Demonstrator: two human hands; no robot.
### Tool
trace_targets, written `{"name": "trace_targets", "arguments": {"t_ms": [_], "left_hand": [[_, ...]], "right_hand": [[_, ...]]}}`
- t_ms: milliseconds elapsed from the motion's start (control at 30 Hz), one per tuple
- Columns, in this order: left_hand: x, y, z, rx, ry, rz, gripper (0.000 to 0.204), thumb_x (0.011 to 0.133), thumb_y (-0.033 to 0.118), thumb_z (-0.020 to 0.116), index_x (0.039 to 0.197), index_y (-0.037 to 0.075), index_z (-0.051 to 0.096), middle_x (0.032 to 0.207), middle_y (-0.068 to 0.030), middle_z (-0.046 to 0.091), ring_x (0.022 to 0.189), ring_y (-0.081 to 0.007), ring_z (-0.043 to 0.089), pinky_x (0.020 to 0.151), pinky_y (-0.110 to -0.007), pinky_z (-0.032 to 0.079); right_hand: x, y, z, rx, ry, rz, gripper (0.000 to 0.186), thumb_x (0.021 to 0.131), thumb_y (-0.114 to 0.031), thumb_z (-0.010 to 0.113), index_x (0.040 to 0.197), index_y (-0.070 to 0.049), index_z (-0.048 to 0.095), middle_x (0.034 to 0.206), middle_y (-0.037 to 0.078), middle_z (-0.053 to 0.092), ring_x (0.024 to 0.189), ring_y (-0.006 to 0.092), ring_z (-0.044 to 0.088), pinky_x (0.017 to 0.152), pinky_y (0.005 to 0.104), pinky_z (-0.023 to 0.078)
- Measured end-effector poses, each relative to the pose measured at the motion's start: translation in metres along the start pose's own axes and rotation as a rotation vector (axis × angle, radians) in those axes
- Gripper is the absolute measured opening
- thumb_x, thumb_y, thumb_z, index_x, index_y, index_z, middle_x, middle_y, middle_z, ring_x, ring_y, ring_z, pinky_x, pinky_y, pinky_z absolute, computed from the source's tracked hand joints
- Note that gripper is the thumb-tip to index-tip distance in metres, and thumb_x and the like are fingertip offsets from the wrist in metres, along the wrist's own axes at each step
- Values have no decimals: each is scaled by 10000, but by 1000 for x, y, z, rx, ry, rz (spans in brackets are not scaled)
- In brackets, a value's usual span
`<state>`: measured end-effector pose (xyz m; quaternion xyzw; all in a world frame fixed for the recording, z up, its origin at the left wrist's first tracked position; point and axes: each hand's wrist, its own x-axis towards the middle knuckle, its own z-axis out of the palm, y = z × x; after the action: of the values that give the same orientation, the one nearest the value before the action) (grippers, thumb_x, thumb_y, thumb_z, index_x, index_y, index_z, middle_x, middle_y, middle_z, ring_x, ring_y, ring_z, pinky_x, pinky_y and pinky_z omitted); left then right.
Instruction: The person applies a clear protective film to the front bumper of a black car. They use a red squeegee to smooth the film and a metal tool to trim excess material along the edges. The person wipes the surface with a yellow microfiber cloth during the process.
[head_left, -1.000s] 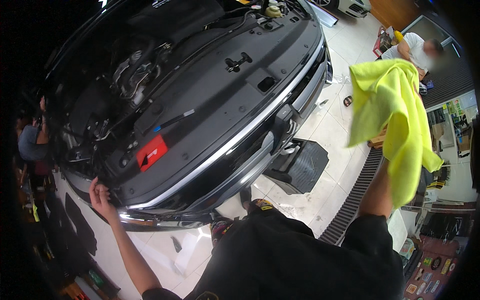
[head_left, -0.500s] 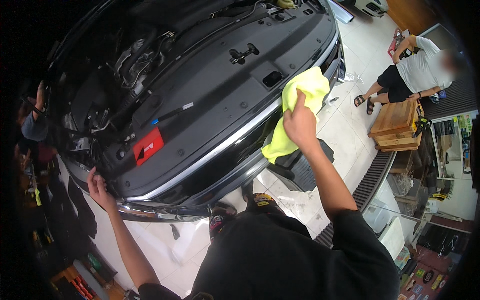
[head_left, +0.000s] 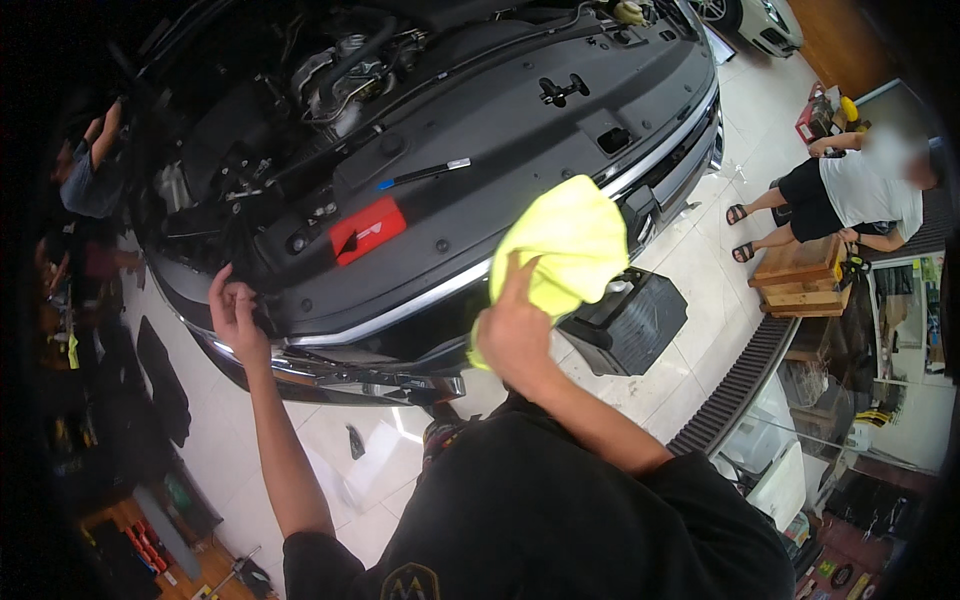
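Observation:
My right hand (head_left: 515, 335) grips a bright yellow cloth (head_left: 572, 240), its index finger stretched out over the fabric. The cloth hangs in front of the chrome strip (head_left: 400, 308) on the car's front edge; whether it touches the car, I cannot tell. At the near left corner of the car, my left hand (head_left: 238, 318) is raised with loosely bent fingers and nothing in it. On the black plastic cover (head_left: 480, 200) of the engine bay lie a flat red piece (head_left: 372, 230) with a dark corner and a slim black stick-like tool (head_left: 425, 174) with a blue end.
A black box (head_left: 645, 325) stands on the tiled floor beside the bumper. To the right, a person (head_left: 850, 195) in a white shirt is near a wooden crate (head_left: 800, 275). Another person (head_left: 92, 180) leans at the car's left side. A dark mat (head_left: 165, 380) lies at left.
My right hand and the cloth have moved left and nearer to me. My view has shifted, so the car sits farther right. My left hand has stayed by the corner, fingers more bent.

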<state>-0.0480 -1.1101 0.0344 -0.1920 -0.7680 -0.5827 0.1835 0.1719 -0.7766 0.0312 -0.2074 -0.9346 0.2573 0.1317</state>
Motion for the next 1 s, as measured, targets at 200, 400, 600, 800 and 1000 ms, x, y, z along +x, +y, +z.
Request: {"name": "trace_targets", "arguments": {"t_ms": [200, 400, 600, 800, 1000], "left_hand": [[6, 8, -2, -168, -6, -37, 354, 1040, 105, 556, 1376, -1, 590, 931, -42, 637, 800, -74, 533, 700, -217, 412], [-20, 41, -40, -282, 47, 19, 309, 1049, 52, 516, 1333, -36, 603, 963, -79, 654, 822, -103, 558, 751, -243, 456], [-88, 66, -108, -260, -61, -42, 323, 1037, 98, 519, 1319, -34, 604, 1047, -95, 651, 901, -140, 587, 800, -272, 461], [-111, 47, -135, -329, -3, -218, 375, 1041, 109, 510, 1389, -25, 551, 1068, -78, 634, 892, -122, 571, 788, -266, 452], [-138, 72, -135, -316, -100, -269, 372, 1024, 99, 578, 1383, 5, 558, 1043, -79, 653, 885, -122, 585, 775, -266, 460]], "right_hand": [[-52, -108, 40, 43, -203, -47, 878, 795, -65, 646, 1520, 215, 237, 1435, 609, 248, 604, 448, 695, 534, 452, 581], [-112, -144, -4, 516, -294, -88, 567, 901, -74, 638, 1428, 32, 459, 1227, 361, 651, 878, 502, 712, 765, 534, 580], [-129, -24, -78, 1442, 41, 743, 350, 891, -207, 686, 1173, -5, 638, 1018, 145, 703, 915, 294, 712, 909, 402, 569], [-58, -12, -81, 870, 237, 370, 247, 995, -213, 663, 1128, -7, 691, 998, 69, 714, 844, 167, 683, 742, 323, 555], [-34, -45, 89, 265, 468, -196, 199, 898, -78, 719, 1051, 17, 634, 959, 182, 608, 892, 406, 606, 779, 441, 503]]}}
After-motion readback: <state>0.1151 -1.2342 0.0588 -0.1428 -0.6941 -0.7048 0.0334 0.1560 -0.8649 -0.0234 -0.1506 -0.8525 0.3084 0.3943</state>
